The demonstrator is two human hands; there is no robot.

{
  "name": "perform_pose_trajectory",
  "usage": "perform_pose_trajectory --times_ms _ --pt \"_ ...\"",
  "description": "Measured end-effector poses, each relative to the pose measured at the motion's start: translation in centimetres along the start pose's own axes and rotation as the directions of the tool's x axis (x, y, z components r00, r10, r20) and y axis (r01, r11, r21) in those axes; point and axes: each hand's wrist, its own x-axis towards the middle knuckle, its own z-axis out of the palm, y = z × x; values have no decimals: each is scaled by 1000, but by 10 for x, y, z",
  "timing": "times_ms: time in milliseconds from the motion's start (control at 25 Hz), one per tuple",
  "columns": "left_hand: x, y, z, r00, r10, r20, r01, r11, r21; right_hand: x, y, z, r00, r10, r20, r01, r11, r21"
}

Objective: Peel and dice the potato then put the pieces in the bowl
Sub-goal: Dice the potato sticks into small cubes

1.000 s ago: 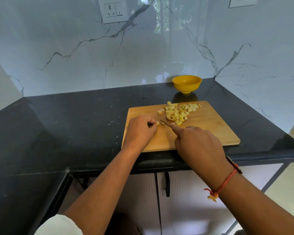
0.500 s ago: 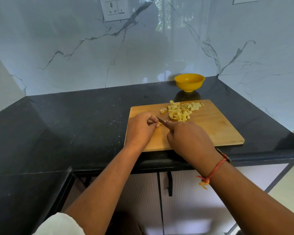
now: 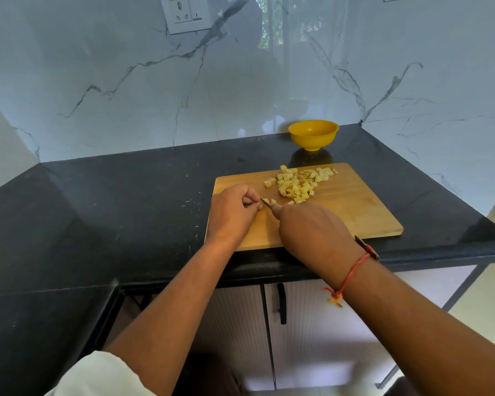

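Note:
A pile of yellow potato cubes (image 3: 297,184) lies on the far part of the wooden cutting board (image 3: 355,212). My right hand (image 3: 312,232) grips a knife (image 3: 266,203), whose blade tip shows between my two hands. My left hand (image 3: 235,212) rests on the board's left end with curled fingers, right beside the blade; whatever it holds is hidden under the fingers. Two small cubes (image 3: 269,200) lie just past the blade. The yellow bowl (image 3: 313,134) stands behind the board by the wall, and nothing shows inside it.
The board sits near the front edge of a black stone counter (image 3: 126,210) that turns a corner at the left. Marble walls close in behind and at the right. A wall socket (image 3: 185,12) is high up. Cabinet doors with a black handle (image 3: 282,302) lie below.
Both hands have stayed close together at the board's left end. The knife has shifted a little to the left, and two small cubes now lie free beside the blade.

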Motion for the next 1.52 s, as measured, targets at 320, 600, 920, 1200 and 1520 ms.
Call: perform_pose_trajectory --times_ms 320,600,920,1200,1520 --pt "1 -3 1 1000 -29 3 29 999 -16 -12 26 -3 997 32 71 -28 998 -62" --pt "-2 -2 0 999 -38 20 38 999 -4 -16 24 -4 985 7 -174 14 993 119" --pt "-3 0 0 999 -35 2 35 999 13 -12 11 2 979 5 -203 43 971 235" --pt "1 -2 0 999 -49 -2 49 999 -8 6 3 2 999 10 -40 -6 994 107" --pt "1 -4 0 999 -34 0 34 999 -13 16 -5 4 997 -53 -58 53 999 -5"
